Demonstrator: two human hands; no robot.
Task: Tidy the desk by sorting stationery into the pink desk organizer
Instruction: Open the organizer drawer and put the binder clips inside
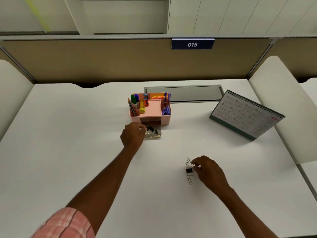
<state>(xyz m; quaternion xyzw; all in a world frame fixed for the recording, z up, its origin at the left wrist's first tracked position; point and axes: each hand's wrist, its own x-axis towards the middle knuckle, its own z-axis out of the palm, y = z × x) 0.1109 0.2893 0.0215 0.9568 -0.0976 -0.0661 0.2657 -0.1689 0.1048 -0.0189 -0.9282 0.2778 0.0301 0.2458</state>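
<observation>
Seeing right grip [208, 170] pinching a black binder clip [188, 170] down on the desk [85, 134], paper clips [190, 180] just beside it; left grip [133, 134] curled at the open clear drawer [154, 133] of the pink organizer [165, 120]; I can't tell if it holds anything; more black clips lie in that drawer.

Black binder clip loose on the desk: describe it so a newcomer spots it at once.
On the white desk, look in front of the pink organizer, toward the near right, where the right hand reaches. Beside its fingertips sits the binder clip among silver paper clips. It alone is black and boxy; the rest are thin bent wire.
</observation>
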